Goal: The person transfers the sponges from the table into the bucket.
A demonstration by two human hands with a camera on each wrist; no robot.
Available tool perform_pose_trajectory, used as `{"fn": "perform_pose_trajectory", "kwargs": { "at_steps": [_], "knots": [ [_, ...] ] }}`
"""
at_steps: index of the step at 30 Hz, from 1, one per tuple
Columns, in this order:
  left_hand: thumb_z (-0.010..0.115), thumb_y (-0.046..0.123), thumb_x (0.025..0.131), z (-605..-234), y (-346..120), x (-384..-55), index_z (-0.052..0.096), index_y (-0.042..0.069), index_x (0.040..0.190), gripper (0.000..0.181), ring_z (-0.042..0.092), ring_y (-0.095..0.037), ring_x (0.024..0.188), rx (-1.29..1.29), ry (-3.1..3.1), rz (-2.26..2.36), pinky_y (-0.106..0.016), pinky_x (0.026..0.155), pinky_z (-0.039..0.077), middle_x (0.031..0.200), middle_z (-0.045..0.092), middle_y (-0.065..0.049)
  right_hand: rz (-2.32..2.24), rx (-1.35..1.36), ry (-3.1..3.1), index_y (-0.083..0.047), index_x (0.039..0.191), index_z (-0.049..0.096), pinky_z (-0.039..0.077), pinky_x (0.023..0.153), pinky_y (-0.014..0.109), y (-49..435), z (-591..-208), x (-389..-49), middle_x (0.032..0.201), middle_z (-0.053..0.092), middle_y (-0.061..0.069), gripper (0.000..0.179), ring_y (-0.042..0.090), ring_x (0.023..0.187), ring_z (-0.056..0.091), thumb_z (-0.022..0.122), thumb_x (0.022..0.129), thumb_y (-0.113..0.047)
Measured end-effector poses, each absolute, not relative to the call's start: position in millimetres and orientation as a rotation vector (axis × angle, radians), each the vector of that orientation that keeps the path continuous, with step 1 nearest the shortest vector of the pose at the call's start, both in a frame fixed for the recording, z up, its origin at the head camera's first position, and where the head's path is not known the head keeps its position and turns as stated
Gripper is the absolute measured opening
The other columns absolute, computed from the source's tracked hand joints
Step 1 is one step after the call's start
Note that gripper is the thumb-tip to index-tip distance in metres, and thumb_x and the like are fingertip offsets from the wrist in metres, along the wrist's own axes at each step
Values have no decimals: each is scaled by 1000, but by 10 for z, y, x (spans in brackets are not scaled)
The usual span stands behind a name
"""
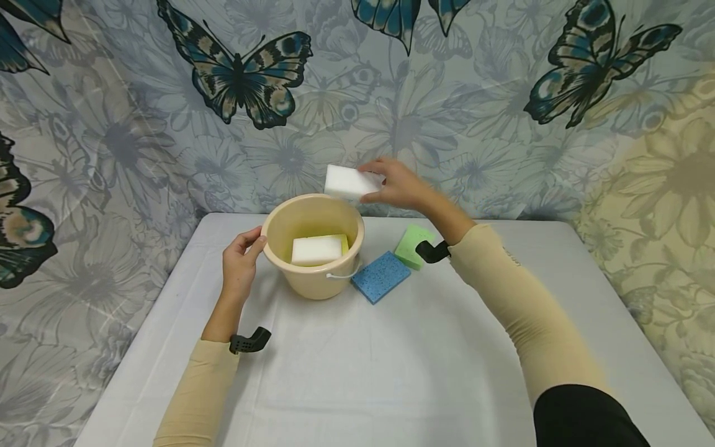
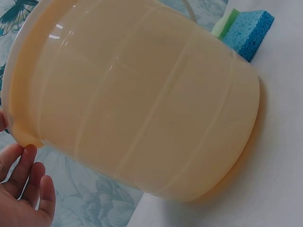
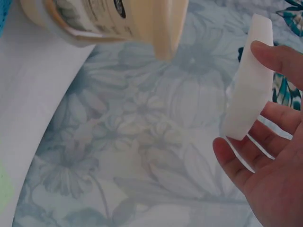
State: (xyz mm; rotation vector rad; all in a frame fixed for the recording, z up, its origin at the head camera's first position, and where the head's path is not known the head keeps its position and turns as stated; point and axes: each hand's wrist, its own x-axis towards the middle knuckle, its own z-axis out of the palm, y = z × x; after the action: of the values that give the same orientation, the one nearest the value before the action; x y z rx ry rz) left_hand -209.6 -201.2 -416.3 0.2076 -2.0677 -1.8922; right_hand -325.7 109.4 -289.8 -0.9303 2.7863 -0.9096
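Note:
A cream bucket (image 1: 307, 288) stands near the table's back edge, its thin handle hanging at the right side. Inside it lie a white sponge (image 1: 316, 251) and something yellow (image 1: 344, 243) beside it, mostly hidden. My left hand (image 1: 240, 261) pinches the bucket's rim on its left side; in the left wrist view its fingers touch the rim's edge. Above the bucket's back right rim, my right hand (image 1: 396, 184) holds a second white sponge block (image 1: 350, 182) between thumb and fingers. That white block (image 3: 251, 80) also shows in the right wrist view, apart from the bucket.
Right of the bucket, a blue sponge (image 1: 382, 277) lies on the white-covered table (image 1: 357, 372). A light green sponge (image 1: 414, 246) lies just behind it, under my right forearm. Behind the table hangs a butterfly-patterned cloth (image 1: 447, 136).

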Motion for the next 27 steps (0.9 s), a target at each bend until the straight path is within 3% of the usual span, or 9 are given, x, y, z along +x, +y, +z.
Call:
{"fn": "perform_pose_trajectory", "kwargs": {
  "at_steps": [27],
  "knots": [
    [60,16,97,-4157,-2007,-2090,59,-4,127,36,53,-4,104,188,-2049,-1908,-11,86,45,102,61,17,-568,-1073,2629,-13,141,52,41,110,46,391,-3168,-3111,144,49,13,68,30,132,46,78,82,-34]
  ]
}}
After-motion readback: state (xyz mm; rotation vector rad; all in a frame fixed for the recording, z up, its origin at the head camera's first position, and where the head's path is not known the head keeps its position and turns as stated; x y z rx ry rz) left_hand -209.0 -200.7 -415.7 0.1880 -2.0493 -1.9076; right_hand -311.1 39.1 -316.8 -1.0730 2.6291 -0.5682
